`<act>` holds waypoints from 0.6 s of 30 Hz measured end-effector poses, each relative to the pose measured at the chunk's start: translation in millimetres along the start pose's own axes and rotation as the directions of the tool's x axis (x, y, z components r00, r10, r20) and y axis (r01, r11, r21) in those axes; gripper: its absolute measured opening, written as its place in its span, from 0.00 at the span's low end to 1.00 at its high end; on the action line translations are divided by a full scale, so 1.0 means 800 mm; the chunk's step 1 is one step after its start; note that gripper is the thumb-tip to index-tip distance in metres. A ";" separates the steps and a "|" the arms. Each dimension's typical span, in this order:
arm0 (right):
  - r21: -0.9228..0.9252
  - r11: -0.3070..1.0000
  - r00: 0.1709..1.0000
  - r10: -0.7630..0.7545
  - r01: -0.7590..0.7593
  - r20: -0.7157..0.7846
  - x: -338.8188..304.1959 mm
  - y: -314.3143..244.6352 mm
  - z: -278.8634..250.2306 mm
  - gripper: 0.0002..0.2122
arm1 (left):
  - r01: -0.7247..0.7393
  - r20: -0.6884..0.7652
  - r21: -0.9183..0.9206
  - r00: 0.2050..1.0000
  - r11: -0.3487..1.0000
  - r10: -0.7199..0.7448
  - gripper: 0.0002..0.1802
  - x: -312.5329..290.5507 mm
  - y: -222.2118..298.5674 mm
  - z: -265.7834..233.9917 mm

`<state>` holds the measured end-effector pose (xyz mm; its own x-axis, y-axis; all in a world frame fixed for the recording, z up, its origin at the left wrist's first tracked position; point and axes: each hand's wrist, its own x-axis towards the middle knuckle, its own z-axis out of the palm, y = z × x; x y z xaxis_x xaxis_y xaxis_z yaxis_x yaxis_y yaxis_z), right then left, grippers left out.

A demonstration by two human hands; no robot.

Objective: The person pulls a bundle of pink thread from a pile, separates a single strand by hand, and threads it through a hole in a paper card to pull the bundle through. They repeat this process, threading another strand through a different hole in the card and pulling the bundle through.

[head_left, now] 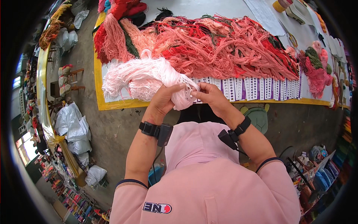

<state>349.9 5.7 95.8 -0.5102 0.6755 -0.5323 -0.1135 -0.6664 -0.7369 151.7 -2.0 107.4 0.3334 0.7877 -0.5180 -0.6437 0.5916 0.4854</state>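
Observation:
A thick hank of pale pink thread [141, 76] lies over the near left edge of the table, its looped end drawn toward me. My left hand [166, 98] is wrapped round that looped end, thumb on top. Just right of it, my right hand [212, 98] pinches strands of the same hank between thumb and fingers. Behind the hands a big tangled heap of coral, red and dark green thread [223, 48] spreads across the table. White cards with punched holes [257, 89] stand in a row along the near edge, right of my right hand.
The white table [179, 8] has a yellow edge [123, 105]. Papers [264, 16] and a yellow-and-pink roll [281, 5] lie at its far side. More pink and green hanks [315, 69] sit at the right. A green stool [256, 119] stands under the near edge; white plastic bags [72, 125] are at left.

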 end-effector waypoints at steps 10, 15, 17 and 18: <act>0.009 1.000 1.000 -0.010 0.010 -0.020 0.004 0.002 0.005 0.10 | -0.035 -0.043 0.135 0.998 0.990 0.041 0.32 0.006 -0.007 -0.001; 0.028 1.000 1.000 -0.005 0.005 -0.009 0.002 0.001 0.004 0.11 | -0.032 -0.040 0.105 0.999 0.994 0.037 0.31 0.003 -0.005 0.002; -0.008 0.999 1.000 -0.032 0.032 0.001 0.001 0.003 0.003 0.10 | -0.033 -0.055 0.087 0.998 0.996 0.038 0.31 0.003 -0.006 0.003; -0.008 0.999 1.000 -0.031 0.031 0.001 0.001 0.004 0.002 0.10 | -0.020 -0.065 0.095 0.998 0.995 0.026 0.31 0.004 -0.008 0.004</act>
<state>347.4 3.6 93.9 -0.5070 0.6957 -0.5089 -0.1226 -0.6427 -0.7563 158.9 -2.7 104.6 0.2711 0.7903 -0.5495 -0.5821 0.5892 0.5603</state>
